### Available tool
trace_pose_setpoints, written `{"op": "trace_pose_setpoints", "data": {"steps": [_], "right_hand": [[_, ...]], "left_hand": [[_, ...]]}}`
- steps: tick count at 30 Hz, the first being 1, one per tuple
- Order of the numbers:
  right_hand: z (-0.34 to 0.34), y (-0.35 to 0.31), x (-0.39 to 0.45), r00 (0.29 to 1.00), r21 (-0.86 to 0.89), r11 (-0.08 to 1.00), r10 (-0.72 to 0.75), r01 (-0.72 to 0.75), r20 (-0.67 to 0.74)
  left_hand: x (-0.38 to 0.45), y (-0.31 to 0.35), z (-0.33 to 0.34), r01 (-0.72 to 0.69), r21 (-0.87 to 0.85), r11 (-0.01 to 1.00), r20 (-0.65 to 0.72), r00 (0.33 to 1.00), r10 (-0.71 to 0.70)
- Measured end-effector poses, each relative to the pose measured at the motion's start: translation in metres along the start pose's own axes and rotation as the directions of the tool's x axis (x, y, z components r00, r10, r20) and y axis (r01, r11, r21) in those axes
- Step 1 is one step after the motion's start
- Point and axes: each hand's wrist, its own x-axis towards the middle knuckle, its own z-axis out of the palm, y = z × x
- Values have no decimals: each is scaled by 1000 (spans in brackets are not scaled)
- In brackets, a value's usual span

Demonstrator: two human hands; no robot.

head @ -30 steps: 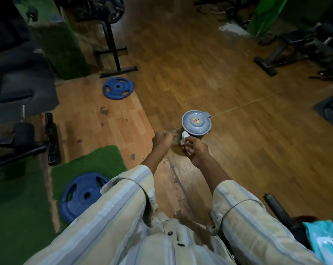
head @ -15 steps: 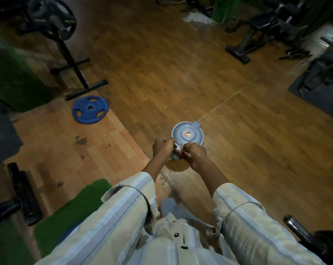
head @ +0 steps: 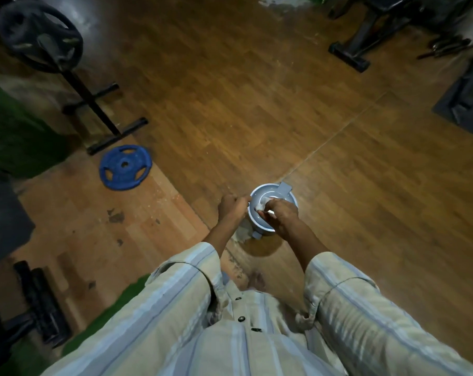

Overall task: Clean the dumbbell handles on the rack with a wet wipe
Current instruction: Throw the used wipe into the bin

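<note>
A small round grey bin (head: 259, 226) stands on the wooden floor in front of me. My right hand (head: 283, 214) is over its top and pinches a crumpled white wet wipe (head: 260, 207) just above the opening. My left hand (head: 232, 207) is curled at the bin's left rim and seems to grip its edge. A grey lid tab (head: 284, 189) sticks out at the bin's far side. No dumbbells or rack are in view.
A blue weight plate (head: 125, 167) lies on the floor to the left, near a black plate stand (head: 94, 104). Black bench frames (head: 350, 54) stand at the far right. Green turf (head: 116, 313) and black bars (head: 40, 299) lie at the lower left.
Both hands held the wipe in front of the shut lid; now my right hand holds it over the bin's top and the lid's sticker no longer shows. My view swung left.
</note>
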Motion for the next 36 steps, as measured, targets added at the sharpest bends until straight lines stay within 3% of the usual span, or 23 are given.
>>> {"op": "trace_pose_setpoints", "data": {"steps": [15,28,36], "right_hand": [[43,-41,70,982,175,985,43,-10,-186],[54,-68,105,964,161,986,92,-52,-250],[25,-31,140,933,-169,960,162,-225,-320]], "left_hand": [[114,60,14,12,88,996,200,979,-30],[155,84,25,77,133,988,215,971,-104],[169,83,26,85,150,985,199,973,-114]]}}
